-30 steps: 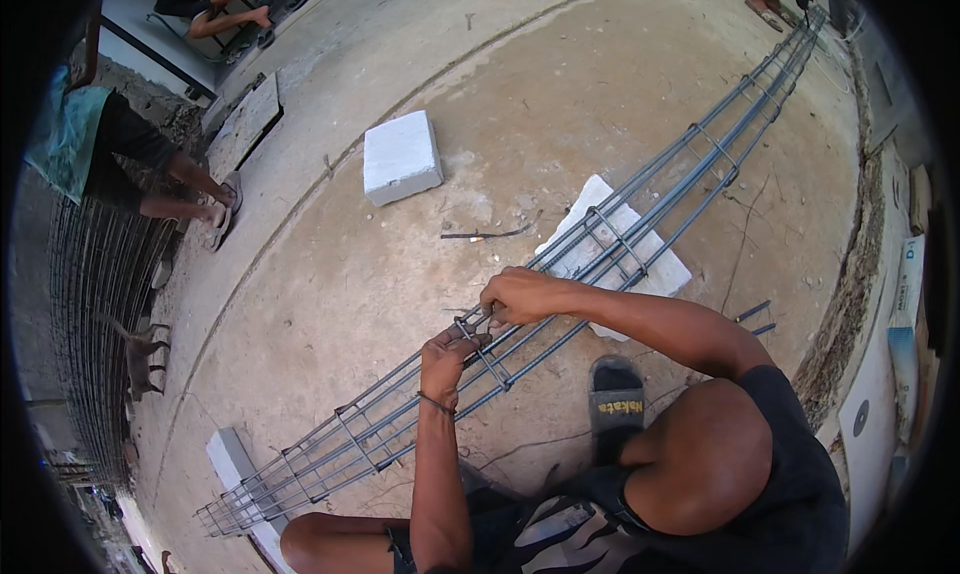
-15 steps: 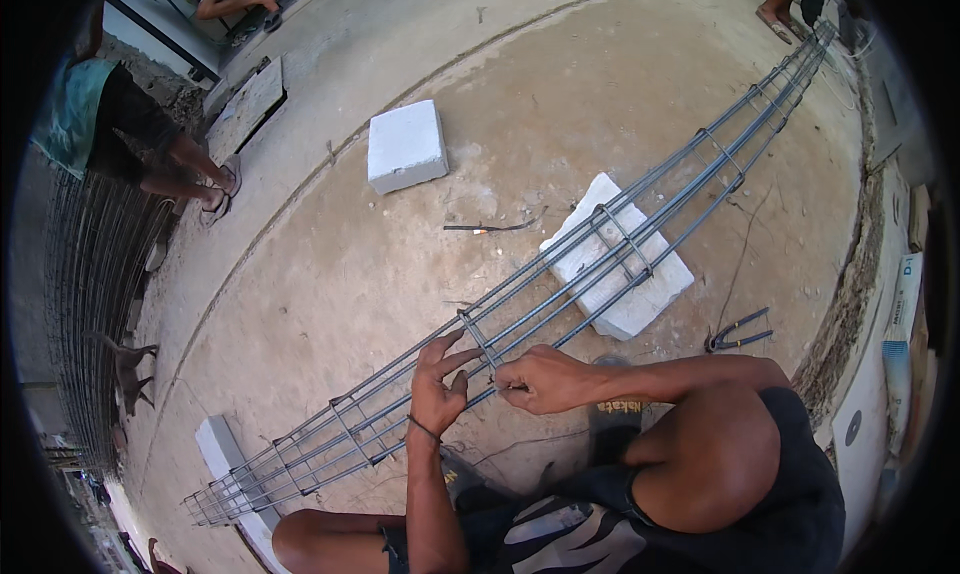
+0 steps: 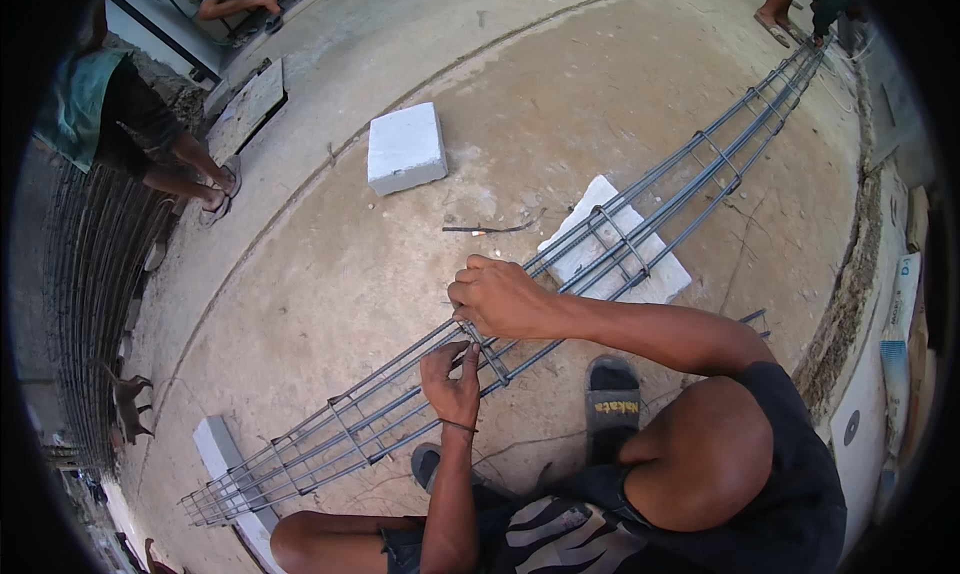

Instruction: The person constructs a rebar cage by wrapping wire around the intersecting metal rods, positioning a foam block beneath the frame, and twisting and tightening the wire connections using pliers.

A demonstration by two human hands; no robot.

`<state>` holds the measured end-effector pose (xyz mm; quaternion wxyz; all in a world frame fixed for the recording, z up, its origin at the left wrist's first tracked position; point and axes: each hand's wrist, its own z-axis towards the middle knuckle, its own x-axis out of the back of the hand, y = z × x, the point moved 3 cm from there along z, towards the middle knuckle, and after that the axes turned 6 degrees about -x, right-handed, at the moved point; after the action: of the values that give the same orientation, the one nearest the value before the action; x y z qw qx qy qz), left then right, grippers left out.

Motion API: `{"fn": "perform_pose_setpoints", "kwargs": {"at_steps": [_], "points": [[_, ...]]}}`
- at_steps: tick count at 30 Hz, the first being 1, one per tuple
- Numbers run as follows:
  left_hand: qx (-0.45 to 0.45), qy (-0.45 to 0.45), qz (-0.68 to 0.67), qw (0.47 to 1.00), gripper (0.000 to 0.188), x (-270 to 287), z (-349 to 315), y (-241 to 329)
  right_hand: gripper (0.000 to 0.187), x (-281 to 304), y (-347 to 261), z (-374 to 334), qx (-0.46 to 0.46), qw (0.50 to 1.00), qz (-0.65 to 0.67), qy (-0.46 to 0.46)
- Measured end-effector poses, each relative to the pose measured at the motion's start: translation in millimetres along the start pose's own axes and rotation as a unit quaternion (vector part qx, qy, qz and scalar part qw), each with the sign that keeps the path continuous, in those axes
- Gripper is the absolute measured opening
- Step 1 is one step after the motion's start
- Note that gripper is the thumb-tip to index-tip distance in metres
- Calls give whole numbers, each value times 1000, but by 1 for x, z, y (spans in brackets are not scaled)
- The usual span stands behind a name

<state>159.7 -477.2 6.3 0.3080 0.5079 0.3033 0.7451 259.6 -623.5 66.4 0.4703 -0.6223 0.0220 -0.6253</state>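
A long steel rebar cage [image 3: 626,242] runs diagonally from lower left to upper right, its bars held by square stirrups. My right hand [image 3: 500,299] is closed at the far top bar, by the corner of one stirrup; what its fingertips pinch is hidden. Just below it, my left hand [image 3: 450,382] has thumb and fingers closed on that same stirrup [image 3: 488,359], palm partly turned up. My right forearm crosses over the cage. It covers most of a pair of pliers, leaving the handle ends [image 3: 760,321] showing.
White blocks [image 3: 622,212] [image 3: 240,489] lie under the cage; another white block [image 3: 407,149] sits beyond it. A thin dark strip [image 3: 485,230] lies on the concrete. One person [image 3: 120,124] stands at left, another's feet [image 3: 772,26] are at the cage's far end. More rebar [image 3: 85,304] and a cat [image 3: 130,409] are left.
My right hand has moved from the near side of the stirrup to its far corner. My left fingers, spread before, have closed. My right arm now covers much of the pliers.
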Motion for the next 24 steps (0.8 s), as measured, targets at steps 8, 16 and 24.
{"fn": "perform_pose_setpoints", "kwargs": {"at_steps": [8, 16, 24], "points": [[45, -37, 1, 998, 11, -5, 2, -15, 14, -13, -8, 13, 11, 999, 26, -38], [-138, -166, 30, 976, 12, 10, -5, 0, 21, -4, -16, -82, -98, 971, 187, -115], [-195, -171, 143, 955, 10, 15, -5, -5, 25, -18, 18, -100, -298, 919, 246, -76]]}}
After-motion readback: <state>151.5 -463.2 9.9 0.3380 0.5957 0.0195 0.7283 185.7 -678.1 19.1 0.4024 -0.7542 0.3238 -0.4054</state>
